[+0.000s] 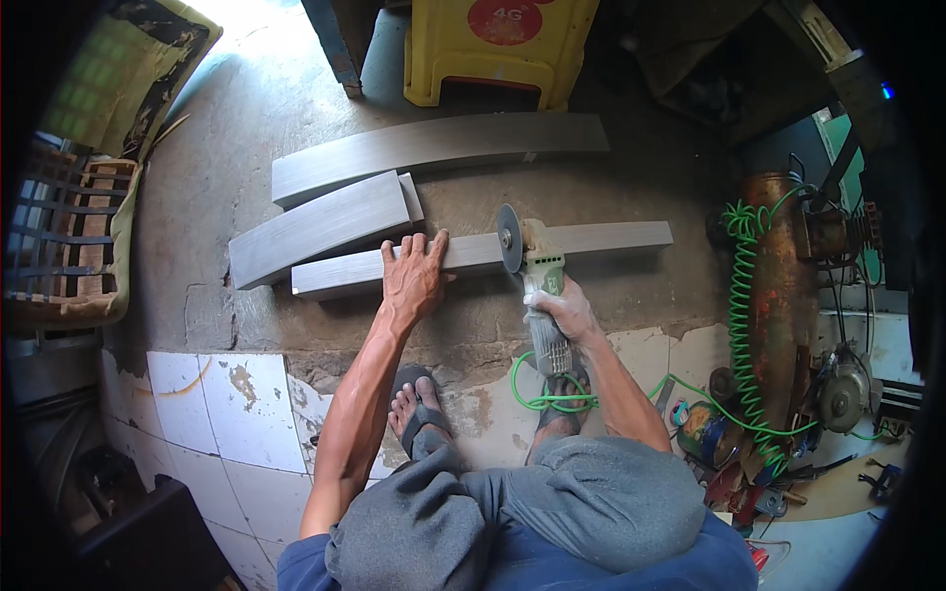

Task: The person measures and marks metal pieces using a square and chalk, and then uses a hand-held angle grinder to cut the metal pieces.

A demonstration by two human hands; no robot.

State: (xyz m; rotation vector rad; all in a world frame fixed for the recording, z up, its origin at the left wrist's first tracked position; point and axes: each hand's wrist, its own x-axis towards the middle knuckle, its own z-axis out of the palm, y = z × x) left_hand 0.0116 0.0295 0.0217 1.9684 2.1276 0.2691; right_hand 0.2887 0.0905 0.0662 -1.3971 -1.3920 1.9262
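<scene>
A long silver rectangular metal tube [616, 236] lies crosswise on the floor before me. My left hand [413, 279] grips it left of the middle, fingers spread over its top and thumb at the near side. In my right hand [567, 310] is a green and grey angle grinder [545, 286], held by its body. Its thin dark disc [509, 239] stands upright at the tube, right of my left hand. Whether the disc touches or spins, I cannot tell. Beyond lie a shorter metal tube [320, 227] and another long tube [434, 153].
A yellow plastic stool [503, 79] stands at the far side. To the left is a slatted crate [84, 241]. On the right, a coiled green hose [741, 325] hangs by a rusty cylindrical tank [781, 266]. A green cord [680, 382] runs near my right foot [564, 394], among scattered tools.
</scene>
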